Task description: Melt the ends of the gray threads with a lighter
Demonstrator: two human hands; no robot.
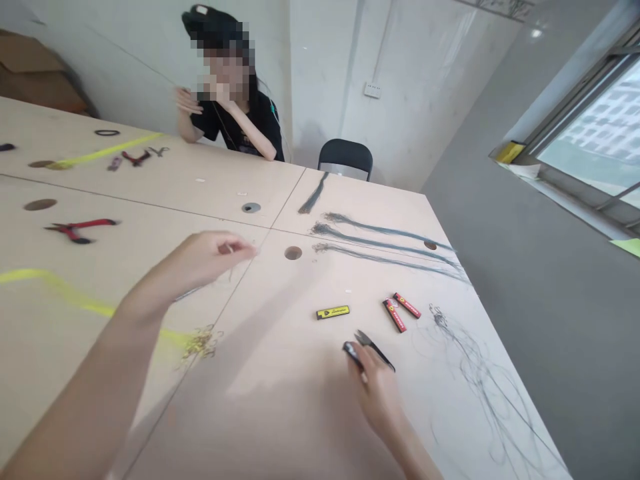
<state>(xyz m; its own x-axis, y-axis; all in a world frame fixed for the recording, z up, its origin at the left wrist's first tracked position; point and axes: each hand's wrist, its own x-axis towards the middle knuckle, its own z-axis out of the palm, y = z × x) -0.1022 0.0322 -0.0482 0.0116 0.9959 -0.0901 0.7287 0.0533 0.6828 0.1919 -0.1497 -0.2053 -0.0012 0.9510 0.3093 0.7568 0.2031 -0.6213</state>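
My left hand (207, 257) hovers over the middle of the table (280, 393), fingers pinched together on something thin that I cannot make out. My right hand (377, 390) rests on the table lower right, fingers curled around black snips (373, 347) whose blades point away from me. A bundle of yellow strands (75, 297) lies under my left forearm, ending in a tangled clump (200, 343). A yellow tag (333, 312) and two red tags (401, 310) lie just beyond the snips.
Three grey strand bundles (380, 247) lie at the far right, loose dark threads (475, 373) near the right edge. Red pliers (80, 229) sit at left. A person (235, 113) sits at the far side beside a black chair (345, 159). Round holes (293, 253) dot the table.
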